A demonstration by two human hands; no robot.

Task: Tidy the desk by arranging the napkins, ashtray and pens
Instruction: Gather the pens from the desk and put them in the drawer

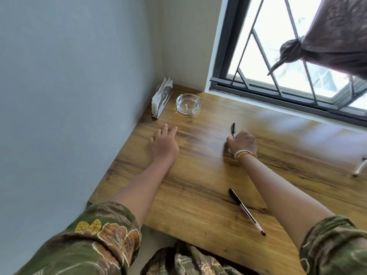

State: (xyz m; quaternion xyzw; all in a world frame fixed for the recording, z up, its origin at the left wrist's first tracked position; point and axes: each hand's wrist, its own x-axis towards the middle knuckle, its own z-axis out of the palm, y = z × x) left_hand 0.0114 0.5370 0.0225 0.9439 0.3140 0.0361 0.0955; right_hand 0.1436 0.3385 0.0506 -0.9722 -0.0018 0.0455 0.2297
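Observation:
A napkin holder [161, 99] full of white napkins stands in the desk's far left corner against the wall. Just right of it sits a clear glass ashtray [188, 104]. My right hand [242, 142] is closed around a black-capped pen [233, 129] whose cap end points away from me, low over the desk middle. My left hand [164, 143] lies flat on the wood with fingers spread, holding nothing, short of the napkin holder. A second black-capped clear pen [246, 210] lies near the front edge under my right forearm. A third pen [360, 165] lies at the right edge.
The wooden desk [198, 185] meets a grey wall [69, 96] on the left and a barred window [288, 56] at the back. A knotted brown curtain [327, 40] hangs at the upper right.

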